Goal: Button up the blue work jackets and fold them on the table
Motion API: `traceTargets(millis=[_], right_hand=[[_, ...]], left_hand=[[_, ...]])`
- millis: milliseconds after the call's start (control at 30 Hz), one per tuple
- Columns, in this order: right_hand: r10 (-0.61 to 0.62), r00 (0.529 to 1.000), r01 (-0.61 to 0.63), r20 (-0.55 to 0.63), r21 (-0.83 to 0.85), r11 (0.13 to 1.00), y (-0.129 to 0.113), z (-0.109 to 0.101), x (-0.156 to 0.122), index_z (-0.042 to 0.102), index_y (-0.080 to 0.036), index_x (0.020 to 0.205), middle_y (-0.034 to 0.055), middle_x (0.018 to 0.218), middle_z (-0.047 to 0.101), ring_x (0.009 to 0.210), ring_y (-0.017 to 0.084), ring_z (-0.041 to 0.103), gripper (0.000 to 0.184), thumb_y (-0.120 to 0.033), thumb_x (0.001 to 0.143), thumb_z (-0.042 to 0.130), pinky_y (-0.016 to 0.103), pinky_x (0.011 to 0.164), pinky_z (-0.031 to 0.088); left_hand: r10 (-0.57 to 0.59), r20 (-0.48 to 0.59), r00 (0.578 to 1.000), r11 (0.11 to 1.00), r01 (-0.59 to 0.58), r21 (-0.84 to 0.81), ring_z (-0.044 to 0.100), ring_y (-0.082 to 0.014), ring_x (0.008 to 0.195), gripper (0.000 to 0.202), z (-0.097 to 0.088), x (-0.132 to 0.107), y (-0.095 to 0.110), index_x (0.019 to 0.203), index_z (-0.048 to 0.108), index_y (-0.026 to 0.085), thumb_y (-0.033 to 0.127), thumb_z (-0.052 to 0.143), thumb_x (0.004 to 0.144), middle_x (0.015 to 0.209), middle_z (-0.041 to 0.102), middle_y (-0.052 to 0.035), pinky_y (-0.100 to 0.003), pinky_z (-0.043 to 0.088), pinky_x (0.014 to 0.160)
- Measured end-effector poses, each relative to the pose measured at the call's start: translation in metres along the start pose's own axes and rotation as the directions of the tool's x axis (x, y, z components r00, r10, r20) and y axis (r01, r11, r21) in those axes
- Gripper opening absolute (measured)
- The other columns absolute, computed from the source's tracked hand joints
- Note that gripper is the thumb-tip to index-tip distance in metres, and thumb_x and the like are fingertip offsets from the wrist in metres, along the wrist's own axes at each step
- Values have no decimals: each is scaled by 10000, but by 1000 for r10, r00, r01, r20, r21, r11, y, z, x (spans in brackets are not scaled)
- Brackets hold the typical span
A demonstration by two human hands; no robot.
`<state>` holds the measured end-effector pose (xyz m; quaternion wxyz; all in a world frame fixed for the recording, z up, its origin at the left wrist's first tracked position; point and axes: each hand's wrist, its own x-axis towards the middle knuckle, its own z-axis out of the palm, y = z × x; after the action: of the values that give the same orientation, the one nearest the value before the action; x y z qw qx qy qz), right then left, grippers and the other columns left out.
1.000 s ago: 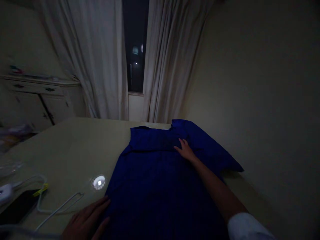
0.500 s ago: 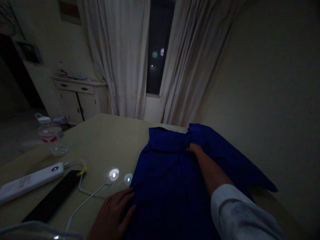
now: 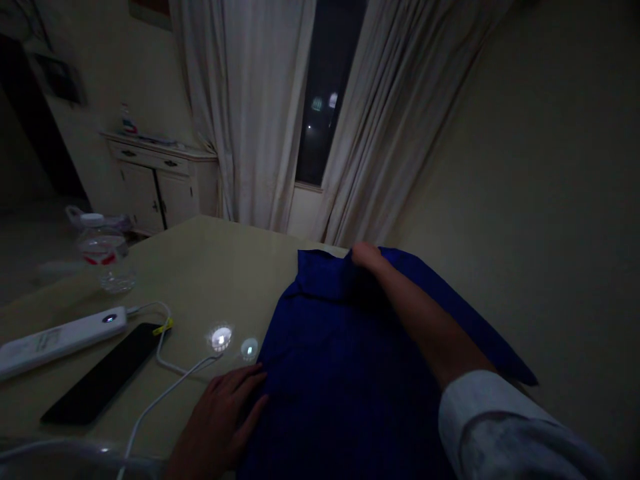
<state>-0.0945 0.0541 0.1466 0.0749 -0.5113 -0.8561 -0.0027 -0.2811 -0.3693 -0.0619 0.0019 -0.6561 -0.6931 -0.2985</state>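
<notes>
Hands on blue shirt (image 3: 340,373): left hand (image 3: 225,417) flat, right hand (image 3: 367,257) dim, grip unclear.

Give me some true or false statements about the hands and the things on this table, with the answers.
1. The left hand lies flat on the near left edge of the shirt. True.
2. The right hand holds the phone. False: it is at the shirt's far end, and the phone lies alone on the table.
3. A bottle stands at the table's left side. True.
4. The shirt hangs from the curtains. False: it lies spread on the table.
</notes>
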Motion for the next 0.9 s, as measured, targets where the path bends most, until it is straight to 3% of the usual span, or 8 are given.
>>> traceTargets(millis=[200,267,333,400,533,600,767,900], right_hand=[[-93,971,169,-221,357,919,-60,-42,39,696,-110,1186,146,1177,732,1238,282,657,350,-383,1061,517,434,1090,504],[-167,935,343,-314,669,659,-81,-40,40,620,-163,1324,108,1284,693,1252,247,648,381,-420,1081,476,442,1104,505],[-291,871,470,-396,843,261,-96,-33,39,495,-267,1481,59,1444,616,1290,215,625,454,-453,1067,511,432,1118,502],[-403,827,465,-392,880,97,-99,-19,37,343,-383,1584,15,1593,495,1315,203,611,586,-494,1047,548,437,1115,503],[-271,961,222,-55,738,637,-68,29,13,342,-324,1612,94,1653,423,1346,238,586,665,-527,1024,578,463,1148,456],[-155,987,102,37,598,795,-46,62,-12,488,-188,1533,190,1600,472,1425,316,508,719,-467,922,746,500,1205,373],[-65,995,16,81,501,865,-17,125,-58,735,-153,1147,194,1349,681,1306,350,587,324,-263,848,790,524,1156,406],[30,999,-16,-15,575,818,21,101,-49,759,-195,903,71,1061,786,1095,244,687,107,-147,811,732,362,1048,497]], left_hand=[[38,-31,999,999,-37,33,707,-277,1202,352,0,0,-1,1287,730,363,497,596,990,1365,720,-39,-477,599,1024],[40,-34,999,999,-38,31,710,-276,1195,350,-1,-1,-1,1279,733,367,501,587,991,1360,722,-37,-474,603,1017],[44,-38,998,999,-43,27,716,-277,1183,364,-1,-1,-2,1283,730,369,523,580,989,1354,725,-36,-479,609,1008],[54,-40,998,998,-53,26,721,-275,1172,379,0,-1,-4,1290,727,368,538,585,983,1350,727,-35,-470,613,1001],[44,-28,999,999,-44,26,721,-273,1177,377,4,-1,-8,1280,732,375,543,600,970,1354,727,-27,-448,607,1016],[25,-15,1000,1000,-24,18,719,-275,1183,367,5,0,-9,1272,732,392,546,602,966,1354,727,-19,-451,607,1021],[10,-24,1000,1000,-10,1,717,-296,1193,352,10,0,-14,1266,728,428,538,588,962,1361,723,-19,-474,621,1009],[21,-17,1000,1000,-22,-22,712,-315,1209,374,15,-6,-21,1297,715,446,524,608,947,1376,716,-13,-496,628,1012]])
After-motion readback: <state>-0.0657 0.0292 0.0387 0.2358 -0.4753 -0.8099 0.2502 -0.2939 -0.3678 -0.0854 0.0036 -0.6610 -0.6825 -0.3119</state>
